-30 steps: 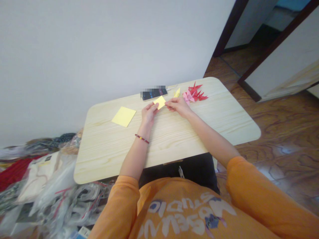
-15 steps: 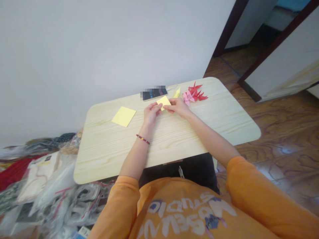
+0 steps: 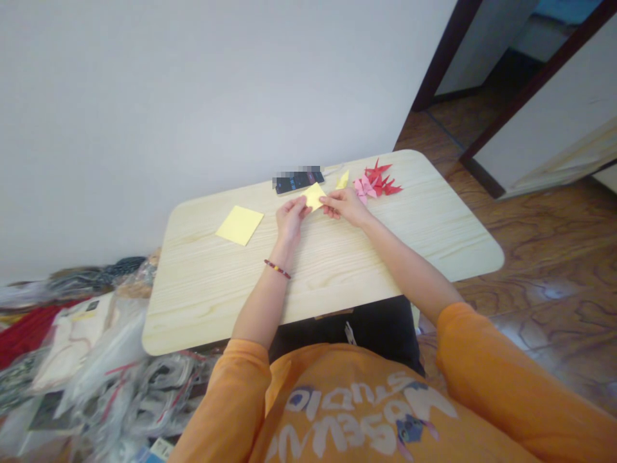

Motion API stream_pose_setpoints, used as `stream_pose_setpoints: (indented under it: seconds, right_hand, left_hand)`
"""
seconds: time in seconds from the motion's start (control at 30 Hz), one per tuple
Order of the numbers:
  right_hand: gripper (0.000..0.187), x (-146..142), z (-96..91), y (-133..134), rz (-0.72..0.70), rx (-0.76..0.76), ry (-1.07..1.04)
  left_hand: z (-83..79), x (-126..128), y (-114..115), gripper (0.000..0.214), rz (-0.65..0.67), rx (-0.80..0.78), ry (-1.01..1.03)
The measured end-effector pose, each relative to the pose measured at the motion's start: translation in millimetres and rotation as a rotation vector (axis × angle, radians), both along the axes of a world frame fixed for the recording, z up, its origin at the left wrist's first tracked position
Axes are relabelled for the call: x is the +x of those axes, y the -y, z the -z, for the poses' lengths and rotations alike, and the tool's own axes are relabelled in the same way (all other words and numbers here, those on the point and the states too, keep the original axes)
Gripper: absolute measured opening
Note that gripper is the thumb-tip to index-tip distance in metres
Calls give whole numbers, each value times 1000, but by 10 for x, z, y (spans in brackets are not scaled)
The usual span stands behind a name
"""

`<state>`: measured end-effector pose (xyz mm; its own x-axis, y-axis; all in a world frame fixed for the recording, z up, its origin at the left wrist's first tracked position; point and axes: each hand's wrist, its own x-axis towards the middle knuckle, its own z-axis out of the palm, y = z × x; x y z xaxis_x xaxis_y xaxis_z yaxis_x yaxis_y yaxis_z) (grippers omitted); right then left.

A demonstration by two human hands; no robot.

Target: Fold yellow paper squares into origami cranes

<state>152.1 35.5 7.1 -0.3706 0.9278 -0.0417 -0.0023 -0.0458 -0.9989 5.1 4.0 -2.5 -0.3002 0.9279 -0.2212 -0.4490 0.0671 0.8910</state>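
Between my two hands is a small folded square of yellow origami paper point(image 3: 314, 196), held above the far middle of the table. My left hand point(image 3: 290, 215) pinches its left corner between thumb and fingers. The right corner is pinched by my right hand point(image 3: 344, 206). A larger yellow paper square point(image 3: 240, 226) lies flat to the left of my left hand. Just beyond my right hand sits a yellow folded paper piece point(image 3: 342, 180). Beside it are a pink paper crane point(image 3: 365, 188) and several red paper cranes point(image 3: 383, 180), bunched together.
A phone point(image 3: 299, 181) lies at the back edge of the pale wooden table point(image 3: 202, 289), against the wall. Clothes and plastic bags point(image 3: 110, 373) are piled on the left. Wooden floor point(image 3: 540, 257) and a doorway are to the right.
My thumbs have slid outward from the middle of the small yellow paper to its corners, so more of it shows. The paper has shifted slightly left. Everything on the table stays put.
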Motion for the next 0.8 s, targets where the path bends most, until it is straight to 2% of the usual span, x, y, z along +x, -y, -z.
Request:
stream_pose_setpoints:
  seconds: [0.23, 0.43, 0.57, 0.8]
  right_hand:
    - [38, 11, 32, 4, 157, 52, 14]
    - [26, -14, 60, -5, 191, 37, -68]
    - [29, -15, 92, -12, 206, 181, -71]
    - [19, -10, 110, 19, 300, 449, 147]
  left_hand:
    - [-17, -39, 4, 11, 77, 6, 30]
    - [31, 12, 38, 30, 171, 72, -68]
    - [79, 17, 42, 32, 168, 84, -83]
    - [52, 32, 31, 14, 157, 68, -53]
